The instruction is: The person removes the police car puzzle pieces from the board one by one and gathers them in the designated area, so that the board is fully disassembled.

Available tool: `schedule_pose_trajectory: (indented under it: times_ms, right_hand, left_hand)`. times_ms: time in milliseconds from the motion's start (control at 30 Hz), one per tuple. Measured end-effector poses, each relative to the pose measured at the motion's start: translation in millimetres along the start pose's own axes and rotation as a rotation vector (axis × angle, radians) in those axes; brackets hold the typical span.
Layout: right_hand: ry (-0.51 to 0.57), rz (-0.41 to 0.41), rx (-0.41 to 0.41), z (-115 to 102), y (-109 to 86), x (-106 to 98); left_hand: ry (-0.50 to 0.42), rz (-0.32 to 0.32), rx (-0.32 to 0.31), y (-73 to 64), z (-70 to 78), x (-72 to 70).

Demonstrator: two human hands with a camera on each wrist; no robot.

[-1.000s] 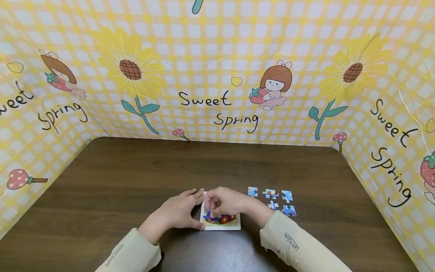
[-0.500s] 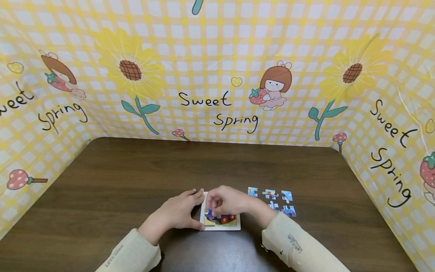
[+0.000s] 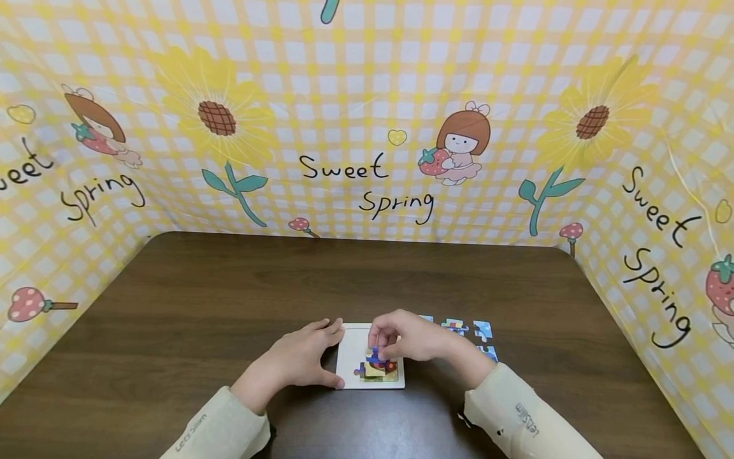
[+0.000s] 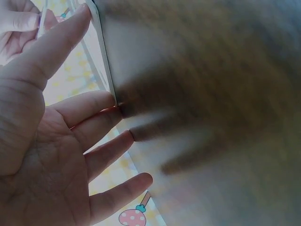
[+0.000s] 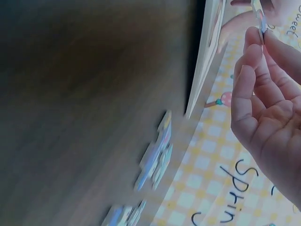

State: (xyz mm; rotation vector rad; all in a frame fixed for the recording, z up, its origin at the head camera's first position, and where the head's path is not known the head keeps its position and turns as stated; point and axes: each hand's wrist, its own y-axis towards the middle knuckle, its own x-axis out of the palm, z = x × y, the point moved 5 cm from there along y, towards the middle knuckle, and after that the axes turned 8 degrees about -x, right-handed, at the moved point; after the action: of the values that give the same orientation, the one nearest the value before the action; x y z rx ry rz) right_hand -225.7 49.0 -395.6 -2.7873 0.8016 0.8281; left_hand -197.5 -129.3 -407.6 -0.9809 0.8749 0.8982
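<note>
My left hand point(image 3: 302, 356) rests at the left side of a white puzzle tray point(image 3: 351, 344), thumb and fingers spread and touching its edge. In the left wrist view the left fingers point(image 4: 103, 160) are nearly straight. Over the tray, my right hand point(image 3: 410, 335) pinches a puzzle piece point(image 3: 374, 354) with blue and yellow on it between thumb and index finger. The right wrist view shows that piece point(image 5: 260, 16) edge-on, lifted off the tray. Below it, joined pieces with a red wheel point(image 3: 392, 367) lie in the tray's lower right; the held piece partly covers them.
Several loose blue puzzle pieces point(image 3: 483, 330) lie on the brown table point(image 3: 229, 287) right of the tray, partly hidden by the right hand and forearm. A yellow checked cloth point(image 3: 344, 95) stands around the table's back and sides.
My right hand has lifted the puzzle piece from the tray's lower left and moved it to the right. White tray base now shows there. The left hand has stayed in place.
</note>
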Motion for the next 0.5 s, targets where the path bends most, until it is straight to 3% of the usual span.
schedule_pose_trajectory:
  times_ms: [500]
  right_hand:
    - [0.019, 0.073, 0.042, 15, -49.6, -21]
  left_hand:
    - [0.013, 0.016, 0.020, 1.2, -1.6, 2.3]
